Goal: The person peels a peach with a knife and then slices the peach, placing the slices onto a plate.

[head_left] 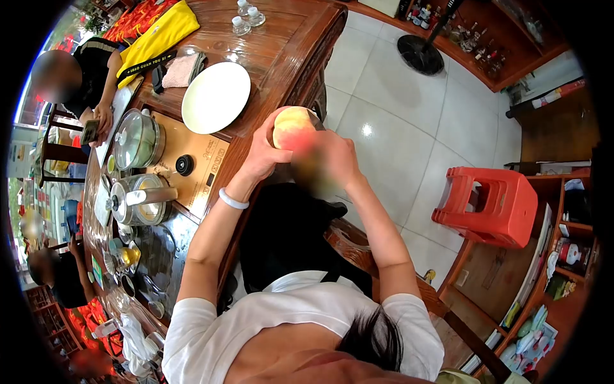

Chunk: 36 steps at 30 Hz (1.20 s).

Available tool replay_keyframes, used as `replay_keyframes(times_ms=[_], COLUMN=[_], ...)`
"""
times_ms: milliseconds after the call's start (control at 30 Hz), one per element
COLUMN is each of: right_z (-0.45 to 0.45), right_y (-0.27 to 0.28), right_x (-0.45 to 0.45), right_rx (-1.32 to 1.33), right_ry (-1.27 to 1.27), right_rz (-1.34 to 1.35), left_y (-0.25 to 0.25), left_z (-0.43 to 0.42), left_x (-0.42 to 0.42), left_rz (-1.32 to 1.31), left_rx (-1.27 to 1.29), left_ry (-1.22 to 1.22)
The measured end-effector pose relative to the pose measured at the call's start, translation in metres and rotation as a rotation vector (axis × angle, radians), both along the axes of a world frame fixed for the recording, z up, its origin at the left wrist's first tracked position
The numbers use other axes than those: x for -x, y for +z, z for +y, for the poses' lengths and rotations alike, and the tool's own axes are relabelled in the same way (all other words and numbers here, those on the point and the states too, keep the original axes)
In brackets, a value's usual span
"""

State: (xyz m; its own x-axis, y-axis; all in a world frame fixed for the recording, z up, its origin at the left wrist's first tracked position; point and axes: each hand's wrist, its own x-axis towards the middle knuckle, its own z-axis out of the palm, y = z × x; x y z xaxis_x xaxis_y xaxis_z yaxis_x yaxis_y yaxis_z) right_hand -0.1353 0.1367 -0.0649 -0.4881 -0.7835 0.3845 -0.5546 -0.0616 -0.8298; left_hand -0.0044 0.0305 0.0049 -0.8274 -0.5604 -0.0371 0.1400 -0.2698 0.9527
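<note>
My left hand is closed around a large peach, yellow on top and red lower down, held above my lap by the table's edge. A pale bangle circles my left wrist. My right hand is curled in close at the peach's right side, its fingertips lost in a blur. A dark sliver shows along the peach there; what my right hand grips cannot be made out. On the table just beyond my left hand lies a white oval plate.
Left on the wooden table stand a glass pot, a glass kettle and cups. A person holding a phone sits across. On the tiled floor at right are red stacked stools and a round black stand base.
</note>
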Motion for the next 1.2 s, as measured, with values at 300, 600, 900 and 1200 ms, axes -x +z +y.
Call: replay_keyframes(times_ms=[300, 600, 900, 1200], right_z=[0.002, 0.008, 0.008, 0.006], right_y=[0.006, 0.03, 0.017, 0.02], right_x=[-0.004, -0.002, 0.003, -0.006], right_rx=[-0.181, -0.26, -0.244, -0.26], right_ry=[0.153, 0.057, 0.059, 0.076], right_rz=[-0.575, -0.456, -0.322, -0.655], left_y=[-0.01, -0.013, -0.013, -0.023], left_z=[-0.006, 0.0, 0.008, 0.003], left_x=[-0.002, 0.0, 0.003, 0.002], left_rz=[0.024, 0.033, 0.023, -0.038], left_rx=[0.097, 0.073, 0.082, 0.256], left_ry=[0.033, 0.059, 0.116, 0.104])
